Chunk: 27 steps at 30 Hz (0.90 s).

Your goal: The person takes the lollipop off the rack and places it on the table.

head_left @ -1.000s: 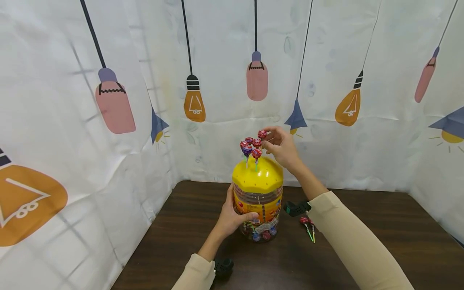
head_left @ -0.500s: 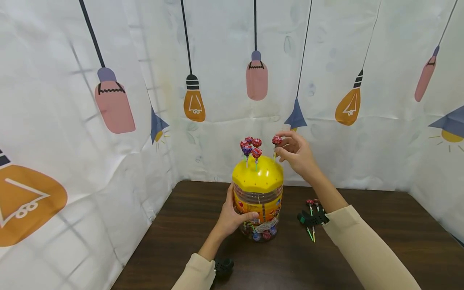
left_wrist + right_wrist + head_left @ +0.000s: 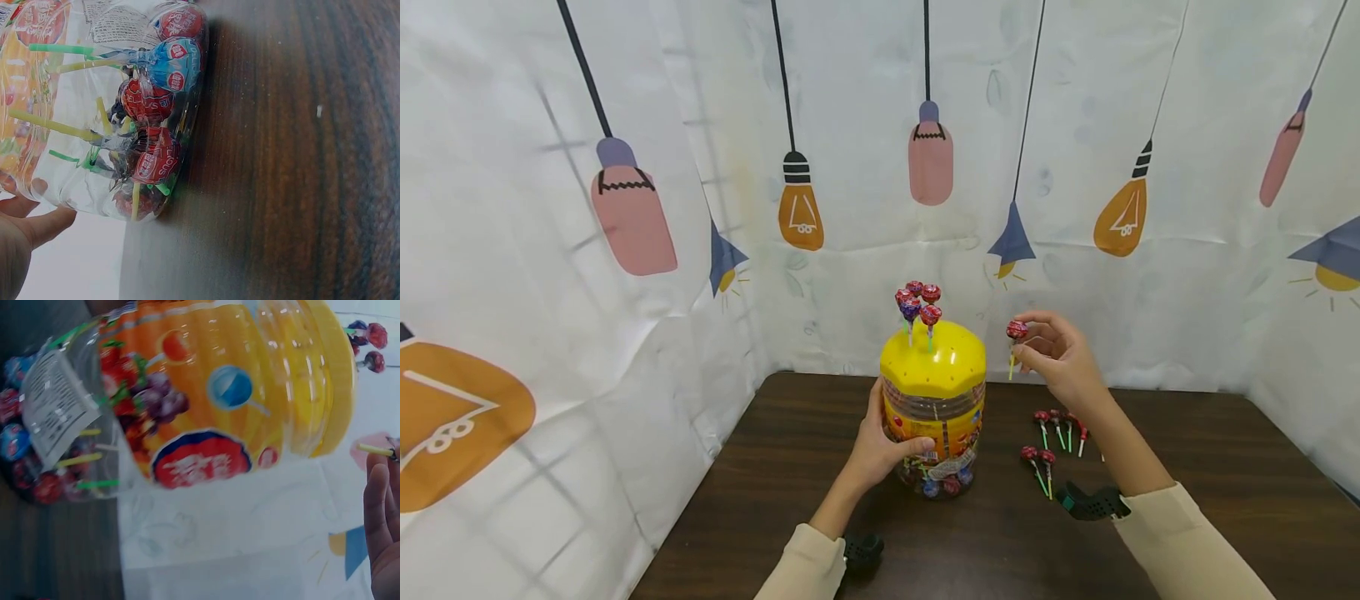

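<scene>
A clear plastic jar (image 3: 934, 433) with a yellow lid (image 3: 934, 371) stands upright on the table, wrapped lollipops showing in its bottom. My left hand (image 3: 874, 446) grips the jar's left side, the thumb across its front. Several lollipops (image 3: 930, 315) stand in the lid, sticks down. Right of the jar, above the table, my right hand (image 3: 1060, 354) pinches a red-wrapped lollipop (image 3: 1017, 330) with its yellow stick pointing down. The right wrist view shows this lollipop's stick (image 3: 375, 450) apart from the lid. In the left wrist view, a blue-wrapped lollipop (image 3: 175, 64) lies inside the jar.
Several loose lollipops (image 3: 1048, 457) lie on the dark wooden table (image 3: 970, 550), right of the jar and beside my right forearm. A white curtain (image 3: 857, 333) printed with lamps hangs behind the table.
My right hand has moved right and down, carrying the red lollipop away from the cluster above the lid. More lollipops on the table have come into sight. My left hand stays on the jar.
</scene>
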Available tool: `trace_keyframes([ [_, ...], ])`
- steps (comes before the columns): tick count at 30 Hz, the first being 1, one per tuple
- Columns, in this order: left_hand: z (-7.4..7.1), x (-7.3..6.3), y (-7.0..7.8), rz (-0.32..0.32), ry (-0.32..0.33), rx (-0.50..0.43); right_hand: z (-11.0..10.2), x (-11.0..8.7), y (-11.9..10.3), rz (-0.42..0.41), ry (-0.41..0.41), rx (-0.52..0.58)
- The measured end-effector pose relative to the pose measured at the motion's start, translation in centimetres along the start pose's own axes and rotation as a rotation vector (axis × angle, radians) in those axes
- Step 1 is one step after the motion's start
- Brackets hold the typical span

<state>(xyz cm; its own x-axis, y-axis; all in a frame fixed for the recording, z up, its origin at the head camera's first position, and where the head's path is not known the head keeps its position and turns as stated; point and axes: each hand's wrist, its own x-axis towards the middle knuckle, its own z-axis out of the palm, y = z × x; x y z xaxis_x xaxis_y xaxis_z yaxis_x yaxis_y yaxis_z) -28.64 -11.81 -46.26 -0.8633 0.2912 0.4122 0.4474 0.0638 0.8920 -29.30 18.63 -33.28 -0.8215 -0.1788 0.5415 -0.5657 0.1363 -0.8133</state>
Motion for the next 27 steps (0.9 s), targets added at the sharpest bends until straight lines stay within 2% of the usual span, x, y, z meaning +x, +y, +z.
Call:
trace_keyframes([
  [9,0.1,0.1,0.1,0.012,0.000,0.009,-2.8,-4.5,2.7,0.115,0.039,-0.034],
  [16,0.0,0.2,0.0,0.011,-0.001,0.007,-4.4,-7.4,4.8,0.164,0.067,-0.078],
  [23,0.0,0.1,-0.1,0.004,0.000,0.002,-5.5,-9.3,7.0,0.186,0.064,-0.117],
  [27,0.0,0.1,-0.1,0.006,-0.001,0.005,-5.9,-9.9,7.9,0.218,0.062,-0.093],
])
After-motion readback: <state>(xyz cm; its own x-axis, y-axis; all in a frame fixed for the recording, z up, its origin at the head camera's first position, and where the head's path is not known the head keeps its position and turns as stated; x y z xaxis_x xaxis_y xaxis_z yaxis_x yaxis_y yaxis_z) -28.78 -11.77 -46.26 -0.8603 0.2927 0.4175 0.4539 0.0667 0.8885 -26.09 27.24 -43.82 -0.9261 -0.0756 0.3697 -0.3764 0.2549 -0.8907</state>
